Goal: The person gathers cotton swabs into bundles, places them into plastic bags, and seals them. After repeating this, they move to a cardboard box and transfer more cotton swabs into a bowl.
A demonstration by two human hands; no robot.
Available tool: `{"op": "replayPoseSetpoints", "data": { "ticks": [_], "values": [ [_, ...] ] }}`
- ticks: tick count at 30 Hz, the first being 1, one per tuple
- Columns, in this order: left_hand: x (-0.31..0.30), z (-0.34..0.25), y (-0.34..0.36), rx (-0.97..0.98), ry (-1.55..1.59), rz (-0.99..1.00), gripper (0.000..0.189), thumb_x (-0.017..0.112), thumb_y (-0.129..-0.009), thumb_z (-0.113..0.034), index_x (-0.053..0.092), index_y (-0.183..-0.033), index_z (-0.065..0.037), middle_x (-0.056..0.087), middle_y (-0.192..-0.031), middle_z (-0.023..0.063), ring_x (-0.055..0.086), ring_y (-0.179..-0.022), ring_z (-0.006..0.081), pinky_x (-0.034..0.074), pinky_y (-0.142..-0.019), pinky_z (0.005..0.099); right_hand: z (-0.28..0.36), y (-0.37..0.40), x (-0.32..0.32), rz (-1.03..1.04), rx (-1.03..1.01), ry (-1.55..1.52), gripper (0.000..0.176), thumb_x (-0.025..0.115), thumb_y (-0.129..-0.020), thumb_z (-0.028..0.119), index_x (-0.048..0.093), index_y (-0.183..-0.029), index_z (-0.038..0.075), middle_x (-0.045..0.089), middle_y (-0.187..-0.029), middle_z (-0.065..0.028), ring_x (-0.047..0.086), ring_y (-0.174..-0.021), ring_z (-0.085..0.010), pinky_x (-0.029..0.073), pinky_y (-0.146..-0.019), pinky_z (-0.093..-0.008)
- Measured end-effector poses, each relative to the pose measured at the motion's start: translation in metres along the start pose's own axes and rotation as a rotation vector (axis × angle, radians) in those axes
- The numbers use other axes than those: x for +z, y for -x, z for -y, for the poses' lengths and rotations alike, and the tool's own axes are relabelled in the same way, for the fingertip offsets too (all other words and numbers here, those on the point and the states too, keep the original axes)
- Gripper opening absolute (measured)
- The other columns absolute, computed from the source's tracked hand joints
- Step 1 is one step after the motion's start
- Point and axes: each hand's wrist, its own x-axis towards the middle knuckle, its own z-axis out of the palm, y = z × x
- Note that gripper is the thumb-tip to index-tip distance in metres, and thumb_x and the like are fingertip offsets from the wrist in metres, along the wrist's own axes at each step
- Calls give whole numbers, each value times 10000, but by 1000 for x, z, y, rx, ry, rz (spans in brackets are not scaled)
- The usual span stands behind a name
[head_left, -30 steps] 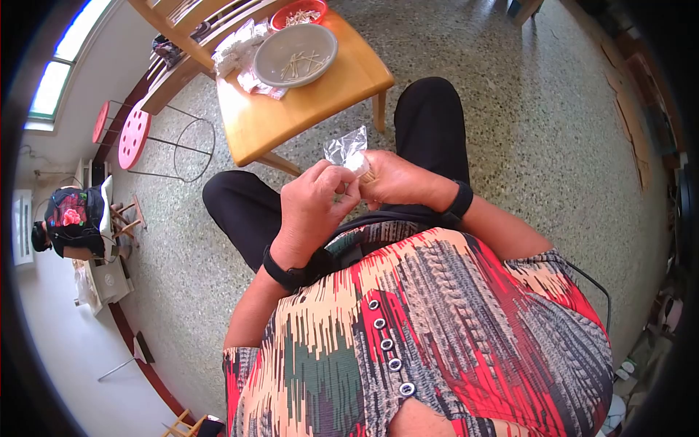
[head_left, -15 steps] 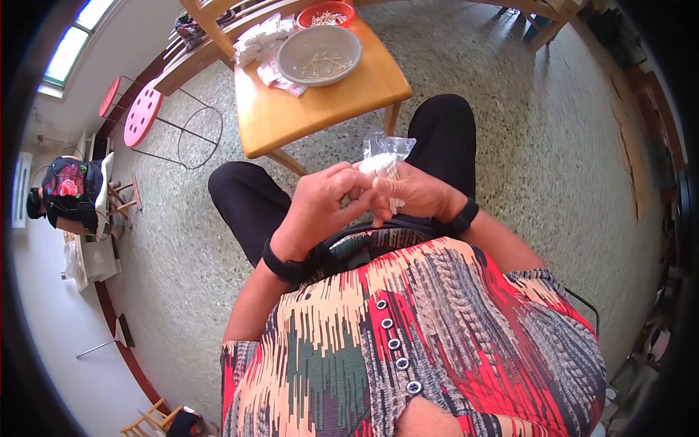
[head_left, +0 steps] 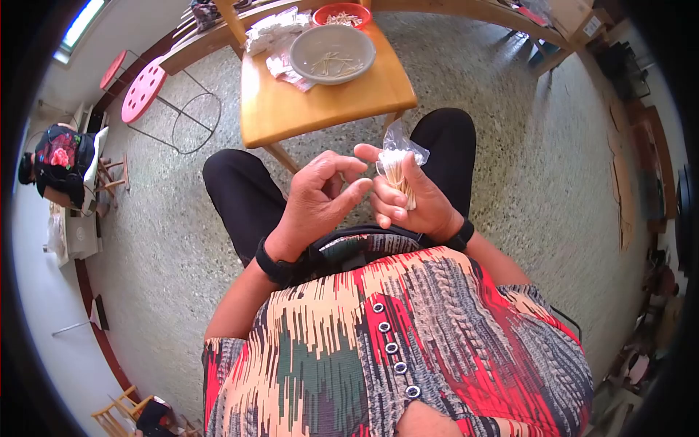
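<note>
A bundle of thin cotton swabs (head_left: pixel 395 171) with white tips, partly inside a clear plastic bag (head_left: pixel 408 143), is gripped in my right hand (head_left: pixel 429 200). The thumb lies over the swabs and the fingers wrap beneath them; the sticks point down toward my lap. Just to the left is my left hand (head_left: pixel 313 200), its fingers curved and the thumb apart from the index finger, with nothing visible between them. On the wooden chair (head_left: pixel 328 105) ahead stand a grey bowl (head_left: pixel 333 58) with loose sticks in it and a red bowl (head_left: pixel 342 16) holding more sticks.
White plastic packages (head_left: pixel 273 33) lie on the chair's left side. Two stools with red seats (head_left: pixel 143 91) stand at the left. Beyond them, a person in dark patterned clothing (head_left: pixel 62 156) sits by a white table. My knees flank the space before the chair.
My hands have moved apart. My left hand has come away from the bundle and its fingers have opened. The bundle stays in my right hand, now more visible. The view has shifted slightly.
</note>
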Motion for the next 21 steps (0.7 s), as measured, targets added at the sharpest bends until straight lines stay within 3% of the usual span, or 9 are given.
{"op": "replayPoseSetpoints", "data": {
  "ticks": [5, 7, 9, 11, 13, 16, 18, 19, 21],
  "values": [
    [3, -7, -5, 101, -124, -127, 347, 787, -756, -14, 685, -1082, -79, 567, -862, -31, 390, -565, 21, 331, -485, 193, -3, 0, 1, 85, -5, -46, 755, 431, -963, 590, 236, -1503, 99, 471, -673, 16, 534, -572, -95, 584, -657, -334],
    [3, -6, -10, 291, -213, -111, 329, 780, -756, -7, 695, -1065, -85, 606, -890, -5, 420, -552, 36, 363, -488, 197, -5, 2, 3, 66, 13, 8, 782, 448, -959, 585, 199, -1520, 100, 481, -680, 7, 544, -571, -99, 588, -666, -340],
    [5, -7, -9, 277, -207, -114, 264, 764, -762, 4, 707, -1008, -74, 633, -884, 14, 433, -538, 49, 375, -484, 203, -8, 3, 11, 20, 37, 136, 807, 458, -953, 589, 180, -1526, 94, 478, -665, 12, 533, -558, -93, 580, -637, -321],
    [5, -5, -9, 285, -241, -92, 180, 736, -783, -43, 696, -955, -78, 676, -878, 61, 643, -682, 204, 517, -614, 304, -8, 3, 13, -27, 51, 264, 833, 468, -946, 594, 161, -1532, 87, 475, -651, 18, 523, -545, -87, 571, -609, -302],
    [6, -10, -5, 262, -227, -110, 151, 729, -772, -19, 692, -910, -69, 671, -834, 73, 671, -716, 217, 524, -616, 325, -8, 4, 12, -6, 30, 252, 801, 529, -956, 513, 153, -1533, 104, 499, -692, -13, 560, -568, -118, 590, -653, -343],
    [2, -14, -1, 45, -188, -26, 147, 717, -770, -21, 689, -906, -69, 660, -815, 69, 668, -705, 247, 525, -606, 338, -9, 4, 14, -69, -29, 213, 795, 553, -951, 494, 170, -1525, 97, 508, -687, -17, 564, -564, -119, 586, -634, -337],
    [-1, -11, -2, 318, -283, -26, 146, 714, -770, 12, 689, -898, -54, 613, -770, 52, 594, -604, 170, 461, -535, 285, -13, 5, 14, -106, -42, 230, 789, 558, -948, 495, 185, -1518, 95, 517, -683, -19, 567, -562, -118, 581, -620, -331],
    [-4, -14, -2, 317, -281, -25, 146, 714, -770, 12, 689, -898, -54, 613, -770, 52, 594, -604, 170, 461, -535, 285, -15, 6, 14, -141, -54, 247, 784, 563, -945, 496, 200, -1511, 93, 526, -679, -22, 571, -559, -116, 577, -607, -324],
    [-12, -25, 0, 370, -423, 136, 135, 715, -760, -26, 679, -885, -66, 584, -747, 61, 619, -661, 254, 492, -573, 340, -17, 6, 16, -200, -42, 308, 781, 563, -940, 513, 236, -1496, 72, 541, -688, -18, 569, -543, -107, 576, -590, -309]
  ]
}}
